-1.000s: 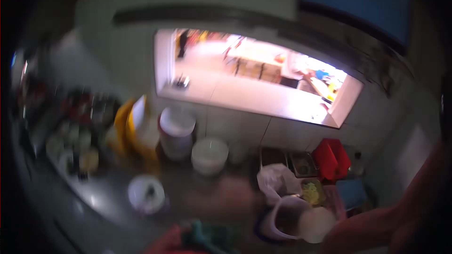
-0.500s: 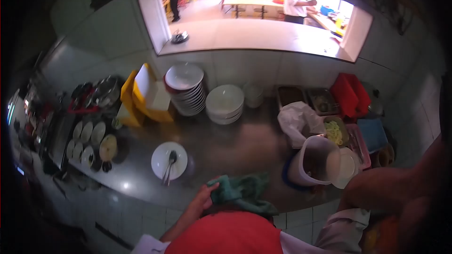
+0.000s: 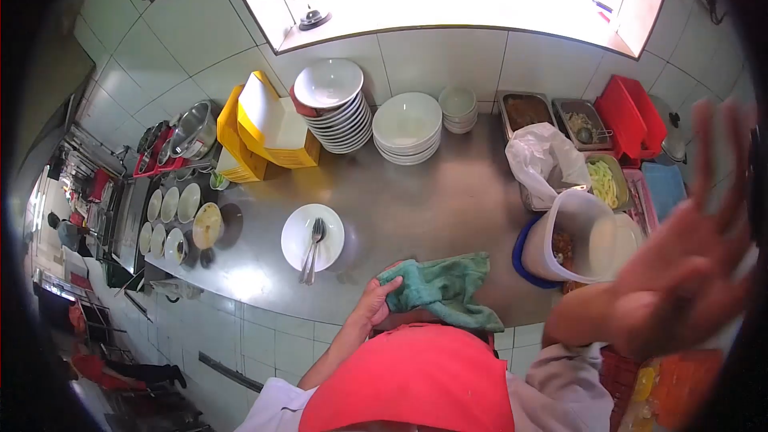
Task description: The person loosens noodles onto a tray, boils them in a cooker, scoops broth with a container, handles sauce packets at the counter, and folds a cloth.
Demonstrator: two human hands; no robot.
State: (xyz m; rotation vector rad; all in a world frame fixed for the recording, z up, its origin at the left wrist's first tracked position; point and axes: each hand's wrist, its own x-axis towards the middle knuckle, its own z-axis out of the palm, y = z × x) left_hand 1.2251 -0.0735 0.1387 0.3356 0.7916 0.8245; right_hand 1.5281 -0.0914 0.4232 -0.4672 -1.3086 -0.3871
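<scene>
My left hand (image 3: 373,302) is closed on one end of a green cloth (image 3: 445,290), which spreads rightward over the counter's front edge. Raised at the right, close to the camera, my right hand (image 3: 680,272) has its fingers apart and holds nothing. Beyond and left of it stands a clear plastic tub (image 3: 582,238) with some food inside, beside a round pale lid (image 3: 626,245). A white plate (image 3: 296,228) with a fork and spoon (image 3: 314,252) on it lies left of the cloth.
Stacked plates (image 3: 342,124), bowls (image 3: 406,130) and yellow holders (image 3: 292,148) line the wall. Small dishes (image 3: 189,203) sit at the left. Food trays (image 3: 526,112), a white plastic bag (image 3: 546,162) and a red bin (image 3: 632,122) are at the right. People are partly visible far left.
The view has tilted down toward the counter. My right hand, out of clear view before, now shows raised with spread fingers. My left hand still holds the cloth.
</scene>
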